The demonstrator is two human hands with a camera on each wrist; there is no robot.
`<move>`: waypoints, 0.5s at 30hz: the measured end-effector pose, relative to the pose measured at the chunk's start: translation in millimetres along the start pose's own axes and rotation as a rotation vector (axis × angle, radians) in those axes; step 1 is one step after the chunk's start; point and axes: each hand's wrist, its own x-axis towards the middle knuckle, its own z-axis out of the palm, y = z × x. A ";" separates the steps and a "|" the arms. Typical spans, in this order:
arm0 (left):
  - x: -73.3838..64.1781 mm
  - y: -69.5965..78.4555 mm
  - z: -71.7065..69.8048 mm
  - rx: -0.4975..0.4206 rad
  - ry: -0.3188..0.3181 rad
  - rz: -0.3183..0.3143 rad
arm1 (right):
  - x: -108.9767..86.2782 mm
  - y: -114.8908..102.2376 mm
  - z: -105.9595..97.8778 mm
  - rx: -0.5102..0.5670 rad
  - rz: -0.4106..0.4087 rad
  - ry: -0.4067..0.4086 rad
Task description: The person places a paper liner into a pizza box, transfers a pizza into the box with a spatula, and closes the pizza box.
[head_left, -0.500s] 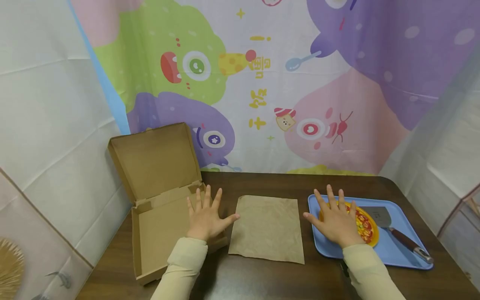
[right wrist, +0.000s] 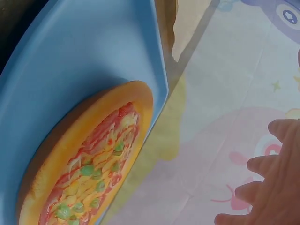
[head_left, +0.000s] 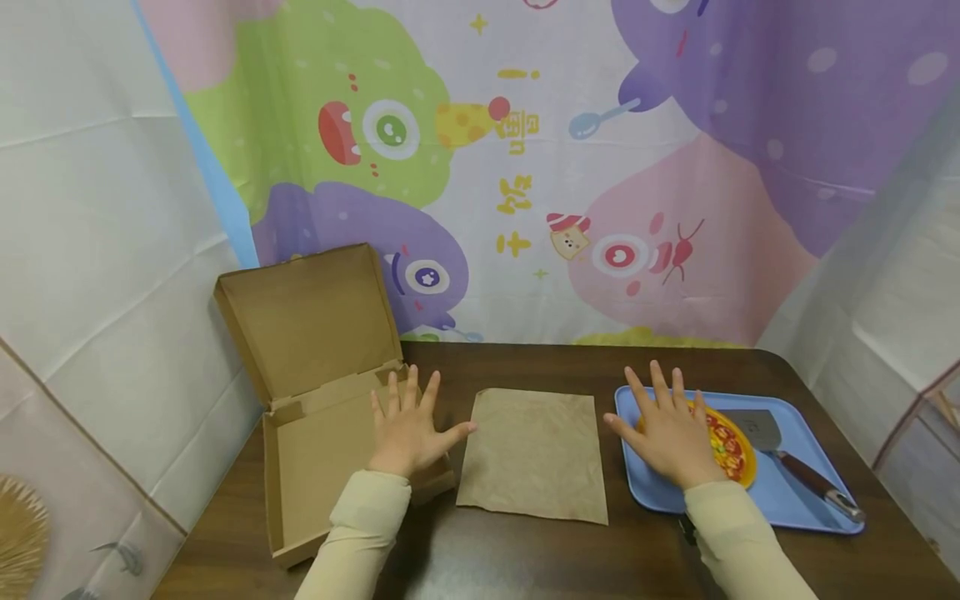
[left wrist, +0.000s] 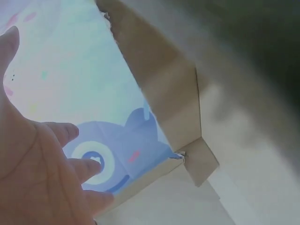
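Observation:
My left hand [head_left: 408,433] hovers with spread fingers over the right side of an open cardboard pizza box [head_left: 322,475], whose lid [head_left: 311,325] leans back. My right hand [head_left: 672,437] is likewise spread, in front of a small pizza [head_left: 726,446] that it partly covers in the head view. The pizza [right wrist: 89,173] lies on a blue tray [head_left: 806,492], its topping of red, yellow and green showing in the right wrist view. Beside it on the tray rests a spatula [head_left: 802,471] with a brown handle. A square of brown paper [head_left: 532,458] lies between the hands. Neither hand holds anything.
The dark wooden table [head_left: 517,558] meets a cartoon-printed curtain [head_left: 517,308] at the back. Pale fabric walls [head_left: 90,208] stand on both sides. The box's raised lid stands close to the curtain at the left.
Both hands have shifted very slightly to the left and up in the head view, fingers still spread. The box, paper, tray, pizza and spatula stay where they were.

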 end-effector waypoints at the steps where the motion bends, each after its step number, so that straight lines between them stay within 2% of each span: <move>1: 0.4 -0.5 -0.4 -0.002 -0.002 0.001 | 0.3 -0.2 -0.6 0.008 0.001 0.001; 8: 1.5 -3.5 -5.7 -0.012 -0.003 0.013 | 1.8 -2.9 -5.7 0.079 0.001 -0.011; 15: 1.4 -11.5 -18.6 -0.010 0.036 0.040 | 4.3 -7.6 -8.2 0.152 -0.002 -0.009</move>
